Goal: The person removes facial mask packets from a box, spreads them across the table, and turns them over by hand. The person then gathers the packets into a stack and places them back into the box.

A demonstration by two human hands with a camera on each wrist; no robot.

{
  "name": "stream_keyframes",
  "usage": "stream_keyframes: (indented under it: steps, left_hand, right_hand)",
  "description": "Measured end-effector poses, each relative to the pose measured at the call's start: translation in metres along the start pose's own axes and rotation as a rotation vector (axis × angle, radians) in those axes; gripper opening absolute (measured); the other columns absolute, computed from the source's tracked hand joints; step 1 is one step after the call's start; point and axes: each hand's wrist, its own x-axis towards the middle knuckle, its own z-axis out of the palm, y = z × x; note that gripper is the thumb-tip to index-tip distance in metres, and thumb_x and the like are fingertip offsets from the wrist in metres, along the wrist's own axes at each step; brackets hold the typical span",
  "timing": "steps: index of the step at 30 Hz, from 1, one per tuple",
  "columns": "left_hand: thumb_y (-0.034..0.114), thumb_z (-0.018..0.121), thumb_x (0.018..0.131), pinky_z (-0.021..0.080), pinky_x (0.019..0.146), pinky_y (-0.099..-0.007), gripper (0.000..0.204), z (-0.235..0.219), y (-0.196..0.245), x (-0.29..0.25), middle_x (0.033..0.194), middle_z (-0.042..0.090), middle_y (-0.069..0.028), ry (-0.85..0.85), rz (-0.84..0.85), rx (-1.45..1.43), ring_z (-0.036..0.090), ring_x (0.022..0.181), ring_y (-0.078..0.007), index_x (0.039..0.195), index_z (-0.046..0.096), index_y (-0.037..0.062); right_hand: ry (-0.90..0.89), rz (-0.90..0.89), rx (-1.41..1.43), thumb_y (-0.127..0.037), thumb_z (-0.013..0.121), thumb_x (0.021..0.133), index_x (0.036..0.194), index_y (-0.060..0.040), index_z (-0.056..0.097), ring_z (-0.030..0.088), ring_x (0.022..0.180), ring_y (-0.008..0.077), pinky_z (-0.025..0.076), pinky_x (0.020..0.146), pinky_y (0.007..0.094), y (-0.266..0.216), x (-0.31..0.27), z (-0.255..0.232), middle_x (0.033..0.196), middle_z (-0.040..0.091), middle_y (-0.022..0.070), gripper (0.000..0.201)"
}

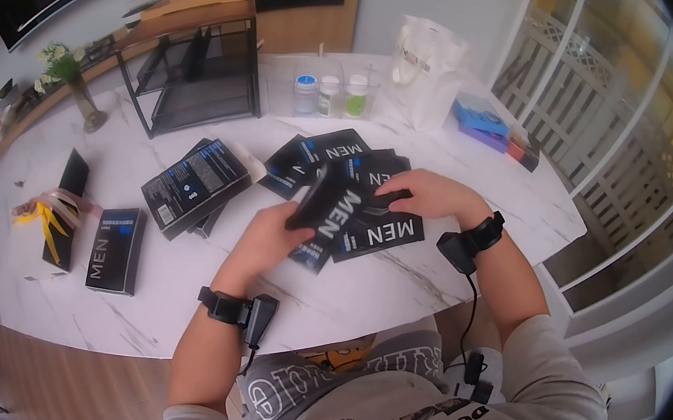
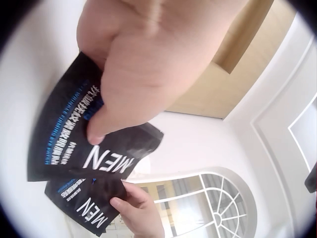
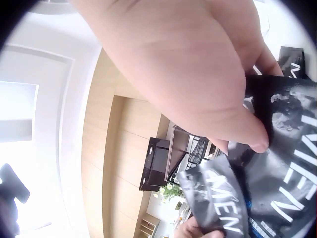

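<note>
Between the thumb and fingers of my left hand (image 1: 273, 233) is a black eye patch sachet (image 2: 62, 131) printed MEN, raised and tilted over the table. My right hand (image 1: 435, 197) pinches another black MEN sachet (image 3: 292, 144) by its edge, thumb on its front. Both hands are close together above a spread of similar sachets (image 1: 390, 233), which overlap one another on the marble-patterned table (image 1: 281, 306). In the left wrist view, the sachet in the right hand (image 2: 138, 210) appears just below the left one.
Stacked black cartons (image 1: 201, 185) lie left of the sachets, with a MEN carton (image 1: 115, 252) and a ribboned box (image 1: 58, 225) farther left. Behind stand a dark rack (image 1: 199, 101), lidded bottles (image 1: 330, 96) and a white bag (image 1: 429, 70). Blue and purple boxes (image 1: 478, 123) sit at right.
</note>
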Motion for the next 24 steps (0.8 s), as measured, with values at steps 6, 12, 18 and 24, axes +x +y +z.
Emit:
stream_keyframes:
  steps: [6, 12, 18, 24]
  left_hand:
    - [0.0, 0.073, 0.086, 0.049, 0.082, -0.0243, 0.024, -0.001, 0.015, -0.005, 0.092, 0.069, 0.0025, -0.2, 0.048, -0.63, 0.06, 0.088, -0.0063, 0.11, 0.069, -0.0028]
    - [0.003, 0.07, 0.089, 0.049, 0.08, -0.0235, 0.019, 0.002, 0.004, -0.001, 0.092, 0.069, 0.002, -0.136, -0.036, -0.348, 0.058, 0.086, -0.0048, 0.107, 0.069, -0.0029]
    - [0.005, 0.065, 0.092, 0.049, 0.08, -0.0253, 0.028, 0.0, -0.002, 0.006, 0.097, 0.069, -0.0017, 0.164, -0.061, -0.46, 0.06, 0.087, -0.0089, 0.12, 0.064, -0.0004]
    - [0.003, 0.063, 0.093, 0.048, 0.086, -0.0256, 0.035, 0.006, -0.01, 0.01, 0.106, 0.068, -0.004, 0.235, 0.008, -0.536, 0.061, 0.096, -0.0105, 0.127, 0.058, 0.0]
  right_hand:
    - [-0.1, 0.071, -0.162, -0.004, 0.069, 0.083, 0.117, -0.0027, 0.066, 0.066, 0.097, 0.0324, 0.052, 0.083, 0.0352, -0.042, 0.014, -0.001, 0.107, 0.069, 0.0166, 0.034]
    - [0.238, -0.001, 0.487, 0.0, 0.06, 0.089, 0.137, -0.0087, 0.053, 0.066, 0.089, 0.0176, 0.053, 0.082, 0.0295, -0.017, 0.033, 0.005, 0.101, 0.07, 0.0109, 0.049]
    - [0.487, -0.191, -0.514, -0.017, 0.063, 0.093, 0.135, 0.0013, 0.051, 0.065, 0.105, 0.0301, 0.052, 0.091, 0.0376, 0.084, 0.035, 0.026, 0.11, 0.068, 0.0158, 0.047]
    - [0.266, 0.01, -0.556, -0.026, 0.06, 0.096, 0.121, -0.0041, 0.065, 0.064, 0.106, 0.0354, 0.052, 0.09, 0.0421, 0.081, 0.026, 0.033, 0.113, 0.068, 0.0182, 0.034]
